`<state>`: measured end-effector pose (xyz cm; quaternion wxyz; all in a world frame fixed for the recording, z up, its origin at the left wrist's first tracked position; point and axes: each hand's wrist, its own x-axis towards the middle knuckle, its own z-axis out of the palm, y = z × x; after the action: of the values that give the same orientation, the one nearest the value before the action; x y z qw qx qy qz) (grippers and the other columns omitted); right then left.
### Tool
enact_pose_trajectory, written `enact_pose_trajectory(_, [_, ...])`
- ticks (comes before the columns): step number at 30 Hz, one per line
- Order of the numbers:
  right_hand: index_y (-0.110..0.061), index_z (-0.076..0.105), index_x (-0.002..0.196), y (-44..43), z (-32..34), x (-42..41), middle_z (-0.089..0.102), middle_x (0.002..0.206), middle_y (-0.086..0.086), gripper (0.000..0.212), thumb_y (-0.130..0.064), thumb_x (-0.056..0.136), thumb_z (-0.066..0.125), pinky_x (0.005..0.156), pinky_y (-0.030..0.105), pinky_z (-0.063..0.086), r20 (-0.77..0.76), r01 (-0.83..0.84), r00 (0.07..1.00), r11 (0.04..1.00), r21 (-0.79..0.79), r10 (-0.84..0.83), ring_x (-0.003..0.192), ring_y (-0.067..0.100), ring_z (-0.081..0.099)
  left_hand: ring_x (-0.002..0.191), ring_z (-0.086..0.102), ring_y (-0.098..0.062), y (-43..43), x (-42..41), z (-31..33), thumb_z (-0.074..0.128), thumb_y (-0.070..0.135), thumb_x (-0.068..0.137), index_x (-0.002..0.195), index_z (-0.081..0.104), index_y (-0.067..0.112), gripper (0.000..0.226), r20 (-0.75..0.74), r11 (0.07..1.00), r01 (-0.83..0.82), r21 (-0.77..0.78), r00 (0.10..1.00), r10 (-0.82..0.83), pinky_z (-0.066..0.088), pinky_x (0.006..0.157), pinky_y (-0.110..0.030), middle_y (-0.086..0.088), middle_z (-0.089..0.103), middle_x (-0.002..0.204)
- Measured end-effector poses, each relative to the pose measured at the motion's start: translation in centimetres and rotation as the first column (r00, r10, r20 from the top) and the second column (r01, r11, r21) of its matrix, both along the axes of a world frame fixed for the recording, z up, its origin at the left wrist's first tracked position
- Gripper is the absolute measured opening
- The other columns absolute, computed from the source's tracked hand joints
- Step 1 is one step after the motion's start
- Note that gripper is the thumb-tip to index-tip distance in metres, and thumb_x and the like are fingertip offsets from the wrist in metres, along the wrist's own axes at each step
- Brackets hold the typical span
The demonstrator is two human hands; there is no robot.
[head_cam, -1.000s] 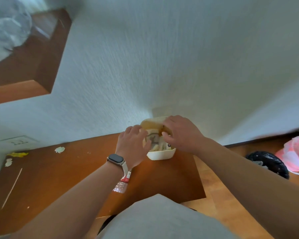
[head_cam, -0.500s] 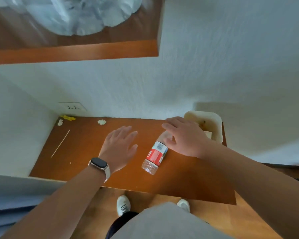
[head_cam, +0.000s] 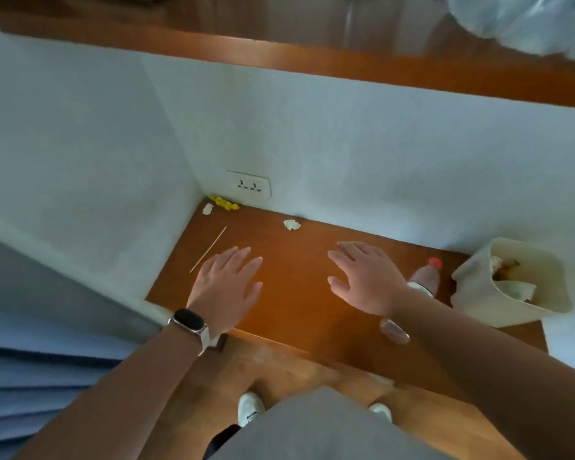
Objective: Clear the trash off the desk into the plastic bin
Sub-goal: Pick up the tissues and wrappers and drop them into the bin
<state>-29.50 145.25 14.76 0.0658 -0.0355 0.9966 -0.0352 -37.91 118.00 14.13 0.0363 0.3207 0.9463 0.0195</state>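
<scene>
A cream plastic bin [head_cam: 478, 290] stands at the right end of the brown desk [head_cam: 296, 293], with scraps inside it. A clear bottle with a red cap [head_cam: 425, 277] lies beside the bin, partly hidden by my right forearm. A crumpled white scrap [head_cam: 291, 224] lies near the back wall. A yellow wrapper [head_cam: 224, 203] and a small white scrap [head_cam: 208, 208] sit in the back left corner. A thin wooden stick [head_cam: 208, 249] lies at the left. My left hand [head_cam: 226, 287] and my right hand [head_cam: 362, 277] hover over the desk with fingers spread, holding nothing.
White walls close the desk at the back and left, with a power socket [head_cam: 249, 184] above the corner. A wooden shelf [head_cam: 312, 64] overhangs, bearing a crumpled clear plastic bag [head_cam: 528, 21]. Blue fabric [head_cam: 47, 376] lies to the left. My shoes [head_cam: 251, 408] stand on the wooden floor.
Both hands left the bin and moved left over the desk. The right hand passed the bottle, which now lies under my forearm. The view swung left.
</scene>
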Motion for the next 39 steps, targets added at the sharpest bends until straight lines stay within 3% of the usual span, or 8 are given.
enact_pose_trajectory(7, [-0.023,0.039,0.143,-8.2,-1.3,-4.3,0.039,0.152,0.004,0.058,-0.057,0.097,0.031,0.116,0.044,0.028,0.038,0.032,0.999,0.998,0.048,-0.034,0.142,0.026,0.031,0.140,0.032,-0.022,-8.4,-4.2,-2.4,0.042,0.048,0.096,0.140,0.042,0.030,0.048,0.045,1.000,-0.014,0.013,0.999,0.013,0.029,0.111,-0.045,0.001,0.040,0.150])
enact_pose_trajectory(16, [-0.020,0.045,0.137,-10.8,-2.8,-7.9,0.048,0.143,0.004,0.052,-0.053,0.096,0.036,0.110,0.041,0.033,0.069,0.033,0.997,0.996,0.082,-0.039,0.134,0.024,0.041,0.140,0.031,-0.024,-10.4,-8.7,-6.2,0.041,0.046,0.098,0.143,0.037,0.026,0.050,0.152,0.999,-0.007,-0.043,0.988,0.013,0.032,0.111,-0.044,-0.002,0.038,0.150])
enact_pose_trajectory(20, [-0.019,0.045,0.135,-9.7,-5.1,-11.0,0.051,0.139,0.005,0.051,-0.050,0.095,0.042,0.104,0.040,0.042,0.095,0.057,0.993,0.994,0.095,-0.066,0.129,0.025,0.047,0.135,0.037,-0.024,-9.7,-11.2,-7.8,0.045,0.041,0.096,0.143,0.039,0.022,0.050,0.152,0.997,-0.062,-0.055,0.986,0.070,0.037,0.105,-0.043,-0.005,0.042,0.146])
enact_pose_trajectory(26, [-0.017,0.035,0.142,-7.7,-9.3,-16.2,0.041,0.146,0.010,0.056,-0.046,0.095,0.045,0.105,0.042,0.041,0.152,0.088,0.983,0.993,0.072,-0.098,0.132,0.027,0.043,0.118,0.047,-0.024,-7.8,-14.2,-10.8,0.043,0.037,0.097,0.140,0.038,0.018,0.047,0.269,0.965,-0.261,-0.038,0.927,0.261,0.048,0.088,-0.039,-0.006,0.048,0.133])
enact_pose_trajectory(31, [-0.020,0.028,0.148,-5.9,-11.7,-19.8,0.026,0.156,0.011,0.061,-0.044,0.095,0.045,0.108,0.048,0.039,0.208,0.207,0.956,0.978,0.021,-0.206,0.141,0.031,0.031,0.108,0.050,-0.024,-6.8,-14.8,-12.9,0.043,0.037,0.098,0.131,0.047,0.017,0.039,0.264,0.930,-0.367,-0.031,0.894,0.362,0.047,0.077,-0.036,-0.007,0.050,0.122])
enact_pose_trajectory(39, [-0.016,0.041,0.139,-5.0,-13.1,-20.3,0.050,0.131,0.007,0.049,-0.027,0.093,0.055,0.091,0.038,0.049,0.192,0.164,0.969,0.985,-0.045,-0.153,0.118,0.023,0.050,0.083,0.041,-0.015,-5.8,-15.5,-13.8,0.052,0.028,0.096,0.100,0.056,0.018,0.011,0.302,0.843,-0.528,0.106,0.825,0.479,0.033,0.063,-0.030,-0.003,0.050,0.096])
